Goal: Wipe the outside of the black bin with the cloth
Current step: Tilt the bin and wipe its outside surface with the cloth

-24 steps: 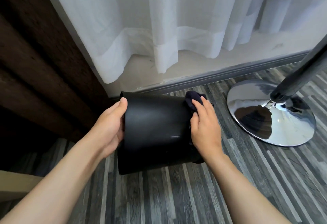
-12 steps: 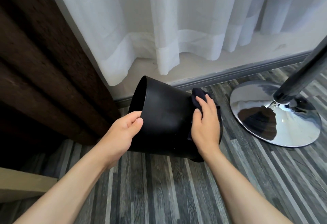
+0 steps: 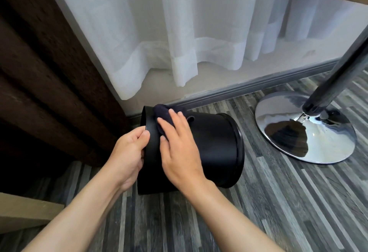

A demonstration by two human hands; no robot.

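The black bin (image 3: 217, 148) lies tipped on its side above the floor, its open mouth facing left and its ridged base pointing right. My left hand (image 3: 127, 154) grips the rim at the mouth, fingers curled over the edge. My right hand (image 3: 179, 148) lies flat on the bin's upper side wall near the rim and presses a dark cloth (image 3: 163, 112) against it. Most of the cloth is hidden under my fingers; a bunched part shows beyond the fingertips.
A chrome pedestal base (image 3: 304, 128) with a slanted pole (image 3: 336, 76) stands to the right. White sheer curtains (image 3: 179, 32) hang behind, a dark brown drape (image 3: 49, 62) at left. Grey skirting (image 3: 258, 86) runs along the wall. The floor (image 3: 278, 202) is striped grey wood.
The bin has been turned so its base points right. My right hand with the cloth slid left along the wall toward the rim. My left hand shifted its grip onto the rim.
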